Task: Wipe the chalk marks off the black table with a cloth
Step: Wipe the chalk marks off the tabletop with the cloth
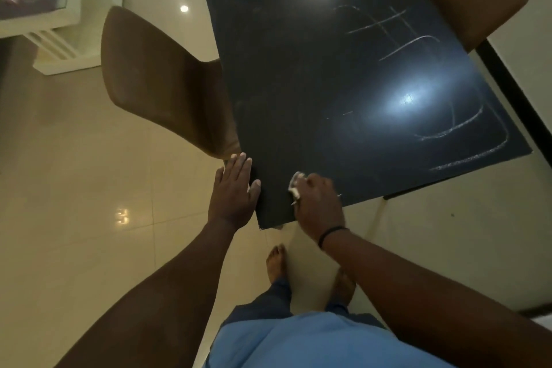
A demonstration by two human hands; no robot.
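While on table (283, 69), one cloth (296, 184), two chairs (161, 81)

White cloth (296, 185) bunched on black table (283, 84); chalk marks (448, 128) right.

Dim, warm indoor light is filling the frame. Ceiling lamps are glaring off the black table (298, 84) at top centre and right, washing out chalk marks (460, 128); edges are bending, slightly soft.

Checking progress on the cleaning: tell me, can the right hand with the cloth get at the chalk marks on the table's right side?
Probably yes: the right hand grips the cloth at the near edge, and bare black table lies between it and the chalk marks.
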